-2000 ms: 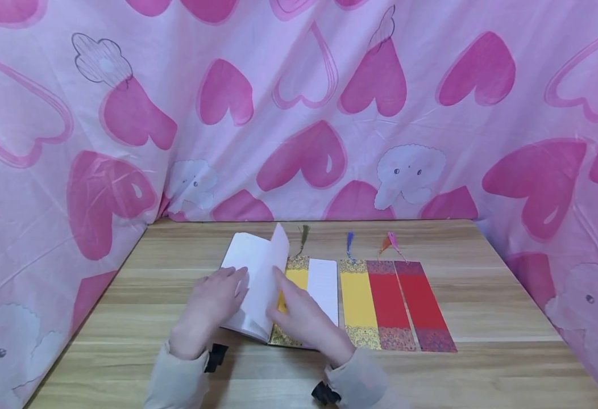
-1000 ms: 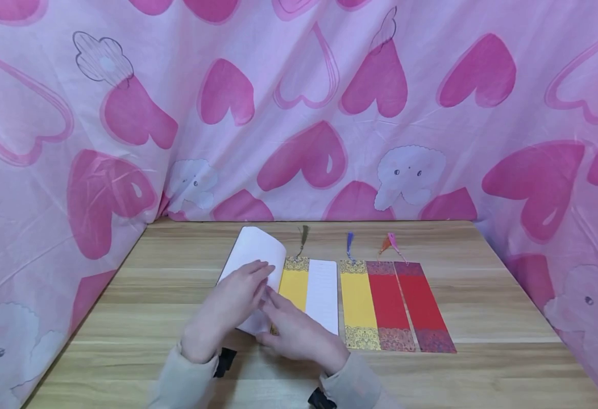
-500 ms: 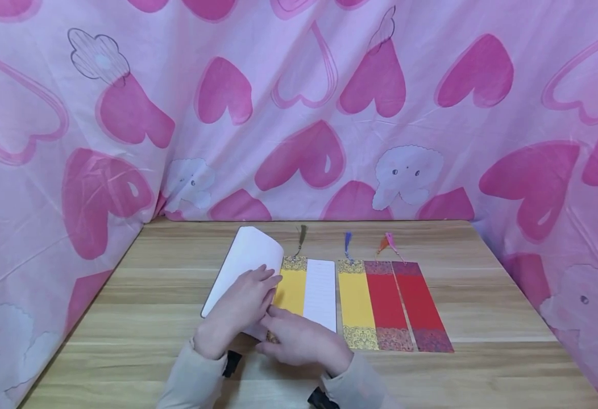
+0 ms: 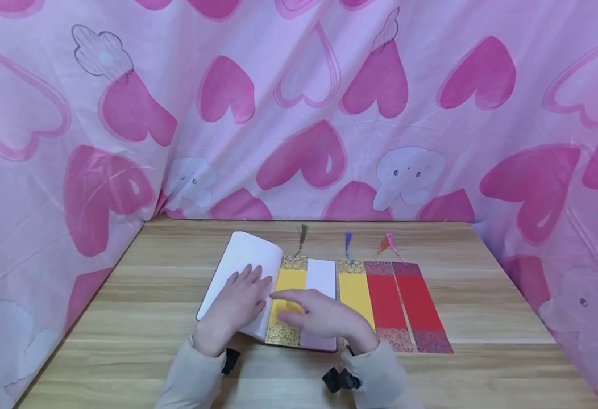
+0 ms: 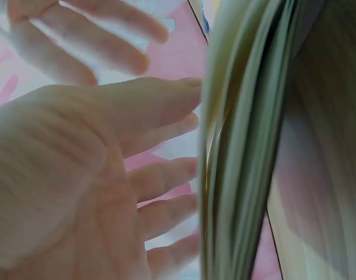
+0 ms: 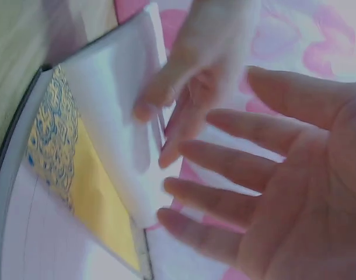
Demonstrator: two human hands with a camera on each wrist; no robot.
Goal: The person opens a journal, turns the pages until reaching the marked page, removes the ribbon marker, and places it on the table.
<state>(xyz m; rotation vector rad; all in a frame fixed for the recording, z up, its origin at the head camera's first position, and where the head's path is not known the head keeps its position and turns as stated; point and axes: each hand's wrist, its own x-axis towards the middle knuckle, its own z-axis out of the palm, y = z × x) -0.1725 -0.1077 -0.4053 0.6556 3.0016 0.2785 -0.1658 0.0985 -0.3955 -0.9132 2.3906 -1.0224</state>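
An open notebook [image 4: 321, 278] lies on the table, its left pages [image 4: 250, 250] bulging up. A yellow bookmark [image 4: 291, 279] with black lace-pattern ends and a dark green tassel [image 4: 303, 234] lies along its middle. My left hand [image 4: 237, 301] rests on the left pages with fingers spread; in the left wrist view its fingertips [image 5: 189, 169] touch the pages. Above the bookmark and right page hovers my right hand [image 4: 324, 312], fingers extended and holding nothing, as the right wrist view also shows.
Right of the notebook lie a yellow bookmark [image 4: 355, 289] with a blue tassel [image 4: 348, 241] and two red bookmarks [image 4: 387, 298] with orange and pink tassels. A pink heart-patterned cloth [image 4: 299, 113] hangs around the wooden table [image 4: 483, 318].
The left pages were turned and pressed leftward by both hands. Just now my right hand has lifted off the notebook's fold and moved right, uncovering the bookmark's lower end.
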